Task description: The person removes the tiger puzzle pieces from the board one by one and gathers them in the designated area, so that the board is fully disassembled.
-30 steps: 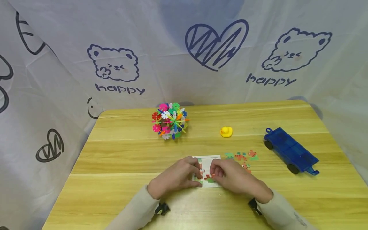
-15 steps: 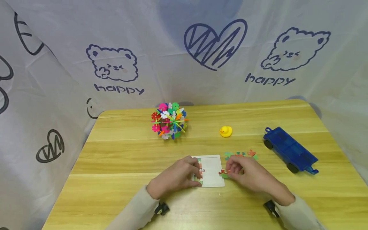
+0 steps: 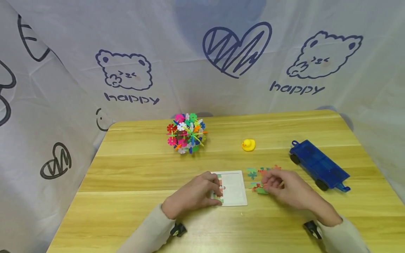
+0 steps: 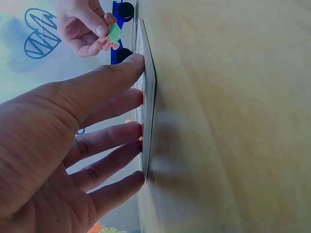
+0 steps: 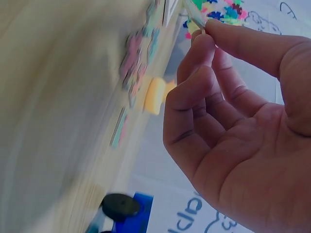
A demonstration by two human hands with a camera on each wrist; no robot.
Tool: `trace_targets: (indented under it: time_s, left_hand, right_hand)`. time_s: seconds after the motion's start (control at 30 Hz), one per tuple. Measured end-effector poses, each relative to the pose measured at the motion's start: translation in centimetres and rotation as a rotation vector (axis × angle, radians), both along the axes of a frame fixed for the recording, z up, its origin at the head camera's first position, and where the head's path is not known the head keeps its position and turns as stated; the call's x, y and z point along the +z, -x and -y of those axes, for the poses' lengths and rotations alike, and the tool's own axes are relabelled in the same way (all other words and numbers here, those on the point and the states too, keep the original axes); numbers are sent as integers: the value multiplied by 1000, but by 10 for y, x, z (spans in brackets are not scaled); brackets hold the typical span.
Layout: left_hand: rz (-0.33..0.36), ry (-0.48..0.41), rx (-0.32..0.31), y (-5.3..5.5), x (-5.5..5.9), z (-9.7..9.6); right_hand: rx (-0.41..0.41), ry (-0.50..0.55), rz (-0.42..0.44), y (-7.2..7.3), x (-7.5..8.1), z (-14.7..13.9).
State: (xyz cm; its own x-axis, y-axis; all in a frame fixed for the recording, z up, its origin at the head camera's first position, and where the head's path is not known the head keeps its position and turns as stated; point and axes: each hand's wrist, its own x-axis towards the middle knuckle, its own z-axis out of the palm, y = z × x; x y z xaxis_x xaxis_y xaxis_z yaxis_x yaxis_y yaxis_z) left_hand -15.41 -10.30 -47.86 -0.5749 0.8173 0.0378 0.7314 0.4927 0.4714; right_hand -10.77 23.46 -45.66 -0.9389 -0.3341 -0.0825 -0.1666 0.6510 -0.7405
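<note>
A white puzzle board [image 3: 235, 189] lies on the table with a column of fitted pieces [image 3: 220, 179] along its left side. My left hand [image 3: 194, 193] rests on that side, fingers spread and tips touching the board, partly covering the fitted pieces. In the left wrist view the fingertips [image 4: 134, 130] meet the board's face. My right hand [image 3: 288, 186] pinches a green and red puzzle piece [image 3: 261, 190] between thumb and fingers, right of the board. In the left wrist view this puzzle piece [image 4: 114, 34] shows clear of the table. Several loose puzzle pieces [image 3: 252, 173] lie just beyond, some hidden by the right hand.
A yellow rubber duck [image 3: 248, 144] sits behind the loose pieces. On the right stands a blue toy trailer [image 3: 321, 165] with black wheels. A ball of colourful flower discs [image 3: 186, 133] is at the back. A printed cloth [image 3: 180, 70] hangs behind the wooden table [image 3: 126, 175].
My right hand has moved right, off the board to the loose pieces, carrying the pinched puzzle piece along. The left hand has stayed in place on the board.
</note>
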Motion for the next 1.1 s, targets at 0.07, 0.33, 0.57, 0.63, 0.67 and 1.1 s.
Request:
trace_targets:
  time_s: [0.07,0.33,0.57,0.63,0.67,1.1]
  left_hand:
    - [-6,-5,-4,0,0,0]
    - [-14,-10,-11,0,-1,0]
    - [-5,-6,-8,0,-1,0]
    - [-6,-7,-9,1,-1,0]
    - [-7,-7,-10,1,0,0]
    - [10,10,1,0,1,0]
  right_hand:
    - [-23,-15,0,0,0,-5]
    - [-91,-34,-60,-2,-3,-21]
    - [-158,-71,-82,-4,-7,-31]
    - [-174,-78,-73,-4,-7,-34]
    - [-181,-82,-72,-4,-6,-36]
    - [-224,-145,-48,-3,-10,-48]
